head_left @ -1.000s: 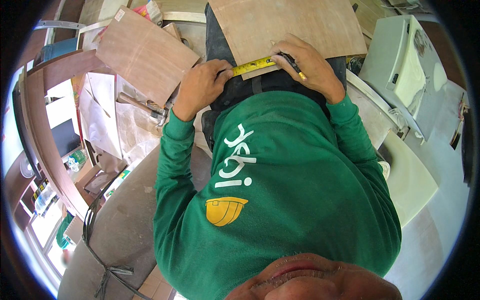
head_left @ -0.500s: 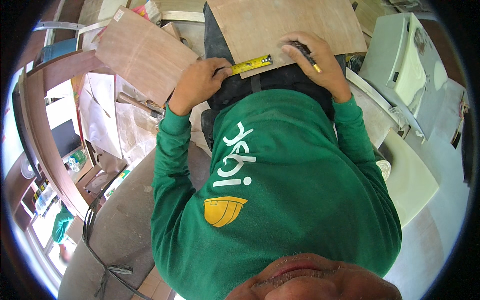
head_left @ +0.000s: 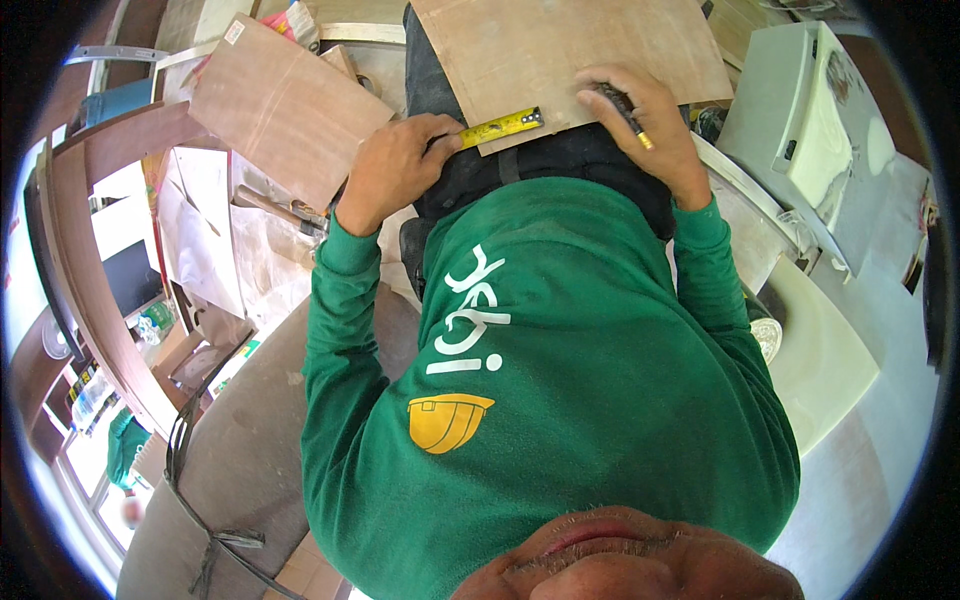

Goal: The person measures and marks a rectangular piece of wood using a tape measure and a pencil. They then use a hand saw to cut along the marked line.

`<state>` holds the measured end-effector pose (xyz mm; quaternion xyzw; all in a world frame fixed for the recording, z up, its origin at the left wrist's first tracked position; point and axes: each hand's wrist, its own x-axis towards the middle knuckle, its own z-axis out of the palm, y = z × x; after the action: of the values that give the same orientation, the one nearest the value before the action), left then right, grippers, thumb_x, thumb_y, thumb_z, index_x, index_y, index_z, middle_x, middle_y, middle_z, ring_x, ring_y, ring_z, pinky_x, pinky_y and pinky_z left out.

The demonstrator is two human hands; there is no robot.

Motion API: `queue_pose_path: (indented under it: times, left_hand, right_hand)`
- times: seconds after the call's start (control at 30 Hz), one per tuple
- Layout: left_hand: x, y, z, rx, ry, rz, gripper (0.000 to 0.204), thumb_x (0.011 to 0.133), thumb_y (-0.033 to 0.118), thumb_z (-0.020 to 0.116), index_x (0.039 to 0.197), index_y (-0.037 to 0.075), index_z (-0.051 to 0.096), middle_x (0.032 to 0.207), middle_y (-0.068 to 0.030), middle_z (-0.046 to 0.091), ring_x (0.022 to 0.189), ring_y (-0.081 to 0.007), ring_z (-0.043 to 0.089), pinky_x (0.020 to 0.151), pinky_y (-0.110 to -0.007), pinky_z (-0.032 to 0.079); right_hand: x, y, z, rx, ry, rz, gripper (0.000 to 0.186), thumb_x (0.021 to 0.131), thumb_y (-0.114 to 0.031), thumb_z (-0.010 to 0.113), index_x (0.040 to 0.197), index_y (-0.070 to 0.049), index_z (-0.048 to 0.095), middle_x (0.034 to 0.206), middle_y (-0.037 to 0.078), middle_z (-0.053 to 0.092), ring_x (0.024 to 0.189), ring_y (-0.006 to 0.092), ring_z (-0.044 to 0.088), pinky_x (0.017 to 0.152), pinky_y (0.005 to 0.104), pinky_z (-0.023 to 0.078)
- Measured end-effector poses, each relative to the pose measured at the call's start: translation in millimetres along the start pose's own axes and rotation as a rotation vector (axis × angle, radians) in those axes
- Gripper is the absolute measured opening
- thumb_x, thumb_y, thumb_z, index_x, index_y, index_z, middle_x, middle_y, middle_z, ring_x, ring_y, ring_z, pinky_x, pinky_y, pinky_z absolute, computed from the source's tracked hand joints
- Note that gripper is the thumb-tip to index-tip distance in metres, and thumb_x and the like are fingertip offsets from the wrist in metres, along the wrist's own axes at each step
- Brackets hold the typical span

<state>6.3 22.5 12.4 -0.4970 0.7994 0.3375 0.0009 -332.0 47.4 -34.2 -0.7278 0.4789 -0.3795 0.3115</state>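
Observation:
My left hand point(head_left: 402, 160) is closed on a yellow tape measure point(head_left: 500, 126), whose strip lies along the near edge of a plywood board point(head_left: 570, 45), its metal tip toward the right. My right hand point(head_left: 647, 130) is to the right of that tip, fingers curled round a slim dark pencil-like tool point(head_left: 632, 120) with a yellow end. The board rests on my dark trousers point(head_left: 437, 185). A second plywood panel point(head_left: 275, 105) lies up and left of my left hand, with a wooden-handled tool point(head_left: 278, 208) below it, its head partly hidden.
A pale dented box-like appliance point(head_left: 775, 120) stands at right above a cream panel point(head_left: 815, 365). Wooden framing point(head_left: 75, 220) runs down the left side. A padded grey surface point(head_left: 245, 440) with dark straps is beside me. A small green-sleeved co-worker point(head_left: 128, 450) shows at far lower left.
My right hand has left the tape's tip and moved to the right with the pencil-like tool. My left hand and the tape have shifted slightly. The co-worker's arm has moved.

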Motion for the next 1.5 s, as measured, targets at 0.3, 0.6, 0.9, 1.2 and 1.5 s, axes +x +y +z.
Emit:
queue_pose_path:
  times: [0.3,0.6,0.9,1.2,1.5]
  left_hand:
    - [6,0,-4,-0.004,-0.035,-0.01,0.026,0.105,0.029,0.065,0.112,0.01,0.082,0.096,-0.0208,0.078,0.089,-0.0432,0.074,0.079,-0.052,0.057]
    - [12,5,-9,-0.023,-0.114,-0.047,0.026,0.106,0.03,0.065,0.112,0.011,0.08,0.093,-0.0213,0.077,0.088,-0.0436,0.074,0.08,-0.053,0.057]
    - [11,2,-4,-0.007,-0.113,-0.044,0.029,0.107,0.031,0.064,0.117,0.008,0.078,0.094,-0.0237,0.075,0.085,-0.0433,0.072,0.076,-0.05,0.055]
    - [12,0,-3,-0.025,-0.114,-0.023,0.029,0.106,0.03,0.064,0.118,0.008,0.079,0.092,-0.024,0.074,0.083,-0.0424,0.073,0.076,-0.049,0.056]
    - [16,7,-8,-0.044,-0.168,-0.084,0.029,0.105,0.029,0.063,0.117,0.009,0.08,0.09,-0.0228,0.075,0.082,-0.0416,0.073,0.076,-0.05,0.057]
  right_hand:
    - [5,-24,36,-0.157,-0.168,-0.054,0.033,0.101,-0.026,0.078,0.127,-0.007,0.073,0.106,0.014,0.062,0.096,0.0359,0.066,0.086,0.045,0.054]
    - [4,-18,36,-0.144,-0.203,-0.064,0.032,0.099,-0.03,0.078,0.123,-0.009,0.076,0.108,0.013,0.065,0.098,0.0371,0.067,0.086,0.0475,0.055]
    - [5,-15,35,-0.093,-0.22,-0.073,0.036,0.1,-0.031,0.078,0.127,-0.008,0.075,0.115,0.015,0.069,0.104,0.0375,0.068,0.091,0.0471,0.055]
    - [-8,-7,-8,0.043,0.003,0.108,0.038,0.106,-0.026,0.072,0.137,-0.004,0.071,0.121,0.018,0.074,0.105,0.0346,0.071,0.095,0.0417,0.055]
    - [-6,-12,-14,0.082,0.108,0.133,0.036,0.108,-0.022,0.068,0.138,-0.002,0.068,0.119,0.018,0.076,0.105,0.0291,0.074,0.096,0.04,0.057]
